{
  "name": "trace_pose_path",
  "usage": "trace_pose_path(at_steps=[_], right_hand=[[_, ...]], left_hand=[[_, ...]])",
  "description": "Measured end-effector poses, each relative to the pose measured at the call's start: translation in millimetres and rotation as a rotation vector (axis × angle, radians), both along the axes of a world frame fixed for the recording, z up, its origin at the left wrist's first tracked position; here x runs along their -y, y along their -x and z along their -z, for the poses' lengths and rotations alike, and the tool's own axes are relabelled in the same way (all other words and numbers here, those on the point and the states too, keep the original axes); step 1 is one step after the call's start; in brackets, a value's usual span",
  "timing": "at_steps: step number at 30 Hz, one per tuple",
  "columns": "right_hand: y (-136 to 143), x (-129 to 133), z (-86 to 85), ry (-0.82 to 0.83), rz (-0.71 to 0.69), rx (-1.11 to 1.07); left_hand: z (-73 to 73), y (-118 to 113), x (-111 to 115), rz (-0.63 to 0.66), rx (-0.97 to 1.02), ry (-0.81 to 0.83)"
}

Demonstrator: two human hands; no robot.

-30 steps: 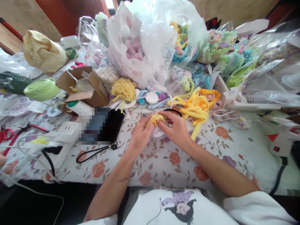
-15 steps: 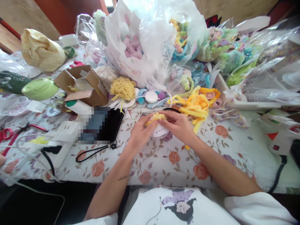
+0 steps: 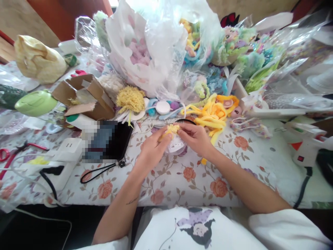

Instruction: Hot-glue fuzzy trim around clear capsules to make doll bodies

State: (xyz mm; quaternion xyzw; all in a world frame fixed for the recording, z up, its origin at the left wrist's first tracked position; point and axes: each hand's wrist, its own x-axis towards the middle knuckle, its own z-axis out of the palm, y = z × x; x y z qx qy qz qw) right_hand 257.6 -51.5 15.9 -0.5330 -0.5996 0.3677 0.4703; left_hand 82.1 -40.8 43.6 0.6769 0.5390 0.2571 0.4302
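Note:
Between my hands is a small tuft of curly yellow yarn (image 3: 173,128). My left hand (image 3: 156,141) pinches its left side, thumb on top. From the right, my right hand (image 3: 194,136) closes its fingertips on the tuft's other side. Just below the fingers lies a round clear plastic piece (image 3: 176,147), partly hidden by my hands; whether they touch it I cannot tell. Behind my right hand is a loose pile of yellow fuzzy stems (image 3: 212,114). A bigger curly yellow yarn ball (image 3: 130,100) sits farther back on the left.
A black phone (image 3: 122,142) with a wrist strap lies left of my hands, near a white power strip (image 3: 68,152). An open cardboard box (image 3: 97,100) stands behind it. Plastic bags (image 3: 166,48) line the back. A glue gun (image 3: 305,146) stands at the right.
The whole view has shifted slightly, so things appear a little farther left. Both hands keep hold of the yellow tuft, with only slight finger movement.

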Motion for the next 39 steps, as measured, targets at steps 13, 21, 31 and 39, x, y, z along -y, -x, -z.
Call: trace_pose_path(at_steps=[13, 21, 31, 39], right_hand=[[-8, 8, -8.9, -0.074, 0.092, 0.046], [-1, 2, -8.4, -0.150, -0.038, -0.059], [7, 13, 1.6, -0.100, 0.062, 0.038], [7, 40, 1.5, -0.315, -0.048, 0.550]], left_hand=[[5.4, -26, 15, -0.118, 0.070, -0.109], [6.8, -15, 16, -0.115, 0.153, -0.069], [19.6, 0, 23, -0.118, 0.349, 0.009], [28.3, 3, 23, -0.125, 0.537, 0.108]])
